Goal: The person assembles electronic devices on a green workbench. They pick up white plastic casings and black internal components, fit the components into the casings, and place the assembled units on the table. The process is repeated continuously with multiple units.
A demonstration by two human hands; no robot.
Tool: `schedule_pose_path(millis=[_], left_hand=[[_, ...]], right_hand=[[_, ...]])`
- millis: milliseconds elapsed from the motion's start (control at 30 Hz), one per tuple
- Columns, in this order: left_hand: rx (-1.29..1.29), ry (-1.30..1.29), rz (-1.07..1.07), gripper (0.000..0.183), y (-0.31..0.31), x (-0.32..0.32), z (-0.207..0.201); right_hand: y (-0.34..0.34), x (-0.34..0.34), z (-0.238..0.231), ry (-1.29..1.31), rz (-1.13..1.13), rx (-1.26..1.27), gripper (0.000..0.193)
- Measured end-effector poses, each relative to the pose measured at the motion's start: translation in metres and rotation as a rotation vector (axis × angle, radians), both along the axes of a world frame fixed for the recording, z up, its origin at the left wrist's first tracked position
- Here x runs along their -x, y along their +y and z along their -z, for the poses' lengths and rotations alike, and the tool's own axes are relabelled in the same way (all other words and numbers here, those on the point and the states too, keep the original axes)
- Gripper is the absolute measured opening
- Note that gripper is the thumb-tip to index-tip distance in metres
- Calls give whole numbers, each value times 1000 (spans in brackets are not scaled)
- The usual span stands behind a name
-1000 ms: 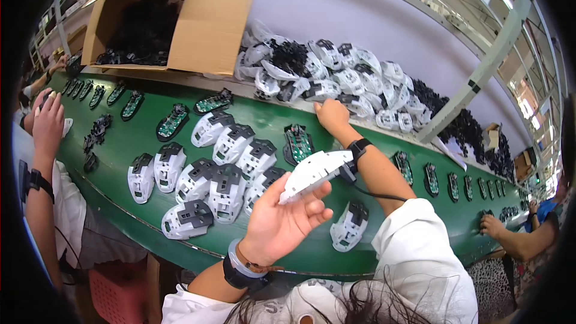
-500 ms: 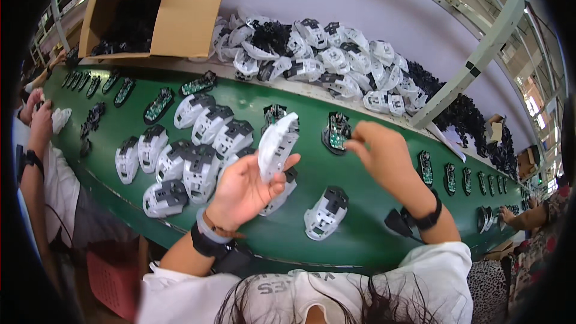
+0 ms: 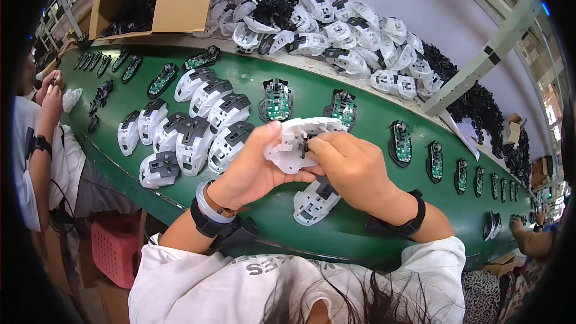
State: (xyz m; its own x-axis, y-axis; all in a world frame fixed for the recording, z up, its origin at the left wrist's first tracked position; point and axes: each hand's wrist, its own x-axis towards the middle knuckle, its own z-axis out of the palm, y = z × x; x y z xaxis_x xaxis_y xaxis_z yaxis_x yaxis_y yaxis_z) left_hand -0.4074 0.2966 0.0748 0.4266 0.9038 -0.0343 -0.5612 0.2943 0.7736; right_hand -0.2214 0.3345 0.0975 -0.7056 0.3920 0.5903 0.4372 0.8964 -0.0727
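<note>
My left hand (image 3: 249,165) grips a white plastic computer mouse shell (image 3: 285,155) by its left side, with the hollow inner face turned toward me. My right hand (image 3: 357,171) is closed at the shell's right half, its thumb and fingers pinching a small black part (image 3: 304,146) against the inside. The fingers hide most of that part. Just beyond the hands, two mouse bases with green circuit boards (image 3: 278,102) lie on the green bench. Below my right hand rests a white and grey mouse shell (image 3: 316,201), its upper end partly covered.
Several white and grey shells (image 3: 193,144) are grouped at left on the green bench (image 3: 240,234). More circuit-board bases (image 3: 401,144) run in a row to the right. A shelf behind bears heaped shells (image 3: 342,33), black parts (image 3: 474,111) and a cardboard box (image 3: 183,0). Co-workers sit at both sides.
My right hand has come from beside a circuit board to the shell, bringing a small black part inside it. My left hand has turned the shell so its hollow side shows.
</note>
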Motion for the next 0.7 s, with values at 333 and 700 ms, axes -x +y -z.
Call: schedule_pose_path(millis=[333,700], left_hand=[[108,-63,-121,57,-2,0,5],[-20,178,-188,48,-1,6,3]], right_hand=[[4,7,-10,-169,-64,-25,29],[4,12,2,19,-4,26,38]])
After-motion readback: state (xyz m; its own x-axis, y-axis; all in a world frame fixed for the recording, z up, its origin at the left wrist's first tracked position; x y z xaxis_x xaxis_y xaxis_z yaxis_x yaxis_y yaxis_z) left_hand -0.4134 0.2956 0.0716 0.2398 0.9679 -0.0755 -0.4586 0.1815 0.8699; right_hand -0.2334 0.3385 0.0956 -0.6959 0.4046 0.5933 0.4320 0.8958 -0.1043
